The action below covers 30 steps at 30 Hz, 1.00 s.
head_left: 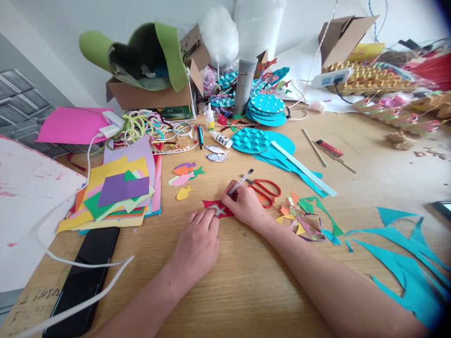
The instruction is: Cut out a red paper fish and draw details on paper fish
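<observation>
On the desk [253,295], your left hand [199,237] has its fingers on the grey template [220,211], over the red paper [207,204]; I can't tell whether they grip or only press. Your right hand [244,203] pinches the pen [241,181]. Light pressure could let the template slip, spoiling any outline. Just beyond, your wrist could knock the scissors [280,188].
</observation>
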{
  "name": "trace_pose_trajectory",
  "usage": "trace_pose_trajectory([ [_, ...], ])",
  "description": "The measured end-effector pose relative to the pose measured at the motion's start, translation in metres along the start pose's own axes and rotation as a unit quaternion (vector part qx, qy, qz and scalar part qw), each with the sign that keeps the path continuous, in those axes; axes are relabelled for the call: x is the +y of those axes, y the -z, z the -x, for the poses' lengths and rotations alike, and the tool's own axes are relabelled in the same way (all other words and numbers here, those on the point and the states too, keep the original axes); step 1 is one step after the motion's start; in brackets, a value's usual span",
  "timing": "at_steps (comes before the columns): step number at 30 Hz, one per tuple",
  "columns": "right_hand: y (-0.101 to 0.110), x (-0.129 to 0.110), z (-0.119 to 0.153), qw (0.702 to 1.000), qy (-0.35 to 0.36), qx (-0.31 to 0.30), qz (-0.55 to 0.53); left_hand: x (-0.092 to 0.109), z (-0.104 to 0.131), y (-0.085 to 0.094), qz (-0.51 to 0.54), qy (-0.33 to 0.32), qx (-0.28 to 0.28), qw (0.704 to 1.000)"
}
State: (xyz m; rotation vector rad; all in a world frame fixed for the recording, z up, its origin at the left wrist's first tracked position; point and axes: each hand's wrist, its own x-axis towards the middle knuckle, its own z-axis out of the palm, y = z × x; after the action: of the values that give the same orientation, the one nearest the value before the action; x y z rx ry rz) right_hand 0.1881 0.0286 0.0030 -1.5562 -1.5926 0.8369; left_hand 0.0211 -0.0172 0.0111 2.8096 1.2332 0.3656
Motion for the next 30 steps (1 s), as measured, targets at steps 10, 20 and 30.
trace_pose_trajectory([
  [10, -0.0004, 0.0013, 0.0015, 1.0, 0.011, -0.006, -0.014, 0.0, -0.0002, 0.0009, -0.006, -0.003, 0.001, 1.0],
  [20, 0.0014, 0.0011, 0.0017, 0.999, 0.018, -0.028, -0.011, 0.0003, -0.0003, 0.0001, -0.004, -0.002, 0.005, 1.0],
  [30, 0.0026, -0.002, 0.0029, 1.0, 0.008, -0.029, 0.003, 0.0011, -0.0007, 0.0013, -0.005, 0.0, -0.004, 1.0],
])
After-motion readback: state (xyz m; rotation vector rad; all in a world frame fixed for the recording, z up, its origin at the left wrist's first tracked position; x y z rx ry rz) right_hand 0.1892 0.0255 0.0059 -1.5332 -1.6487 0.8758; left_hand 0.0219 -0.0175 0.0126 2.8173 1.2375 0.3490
